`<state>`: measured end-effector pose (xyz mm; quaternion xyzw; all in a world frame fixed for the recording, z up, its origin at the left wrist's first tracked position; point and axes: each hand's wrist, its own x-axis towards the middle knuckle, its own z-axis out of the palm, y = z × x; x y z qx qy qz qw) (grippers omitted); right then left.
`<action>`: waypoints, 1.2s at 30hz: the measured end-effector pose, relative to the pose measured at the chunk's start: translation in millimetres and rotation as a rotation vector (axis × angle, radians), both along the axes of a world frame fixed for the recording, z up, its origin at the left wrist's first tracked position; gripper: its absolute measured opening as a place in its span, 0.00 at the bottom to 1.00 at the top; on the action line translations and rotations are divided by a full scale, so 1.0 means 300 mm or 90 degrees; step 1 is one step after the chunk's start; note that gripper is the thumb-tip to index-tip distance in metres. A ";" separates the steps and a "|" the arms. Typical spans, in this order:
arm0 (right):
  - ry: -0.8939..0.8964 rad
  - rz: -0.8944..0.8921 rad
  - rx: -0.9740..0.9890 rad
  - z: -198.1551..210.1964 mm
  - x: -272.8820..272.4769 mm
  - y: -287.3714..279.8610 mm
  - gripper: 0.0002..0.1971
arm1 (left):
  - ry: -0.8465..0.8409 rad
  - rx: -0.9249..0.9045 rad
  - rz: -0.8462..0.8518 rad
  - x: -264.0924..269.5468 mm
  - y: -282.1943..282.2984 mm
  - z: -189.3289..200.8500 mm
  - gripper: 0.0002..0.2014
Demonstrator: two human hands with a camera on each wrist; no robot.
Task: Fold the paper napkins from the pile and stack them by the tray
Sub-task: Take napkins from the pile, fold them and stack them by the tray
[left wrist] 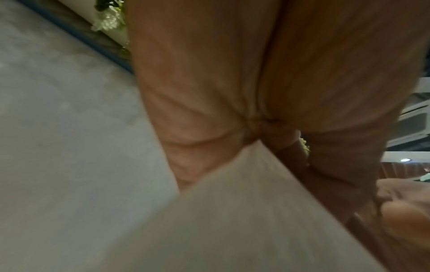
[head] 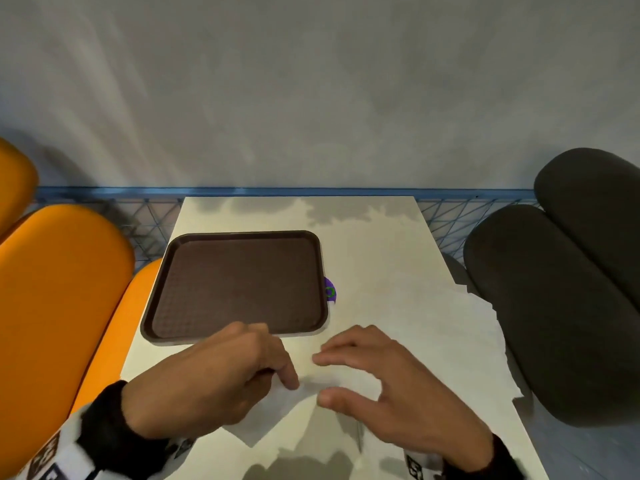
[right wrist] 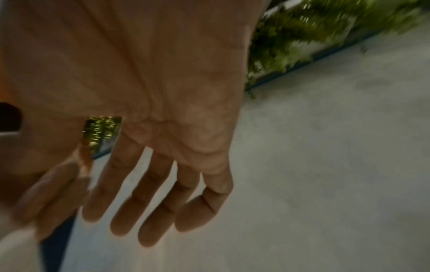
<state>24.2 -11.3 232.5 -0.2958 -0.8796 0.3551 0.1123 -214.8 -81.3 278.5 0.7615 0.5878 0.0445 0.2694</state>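
A white paper napkin (head: 273, 424) lies on the white table's near part, just in front of the brown tray (head: 235, 337). My left hand (head: 277, 370) has its fingers curled over the napkin's upper edge and pinches it; in the left wrist view the napkin (left wrist: 232, 211) runs up into the fold of my left hand (left wrist: 256, 132). My right hand (head: 332, 377) hovers beside it, holding nothing. Its fingers (right wrist: 149, 202) are spread and nearly straight. The pile of napkins (head: 478, 341) lies at the table's right edge.
A small purple object (head: 329, 291) peeks out from under the tray's right rim. Orange seats (head: 59, 289) stand left of the table and dark grey seats (head: 561, 306) right. A blue mesh rail (head: 446, 216) runs behind the table's far edge.
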 end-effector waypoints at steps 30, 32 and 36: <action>-0.045 -0.030 0.066 -0.148 0.064 0.056 0.27 | -0.294 0.026 0.306 0.029 -0.028 -0.097 0.12; -0.026 0.060 0.029 -0.136 -0.036 0.005 0.21 | -0.295 0.008 0.268 0.059 -0.035 -0.101 0.12; 0.025 0.111 -0.043 -0.173 -0.093 -0.020 0.20 | -0.351 0.003 0.340 -0.033 -0.092 -0.093 0.03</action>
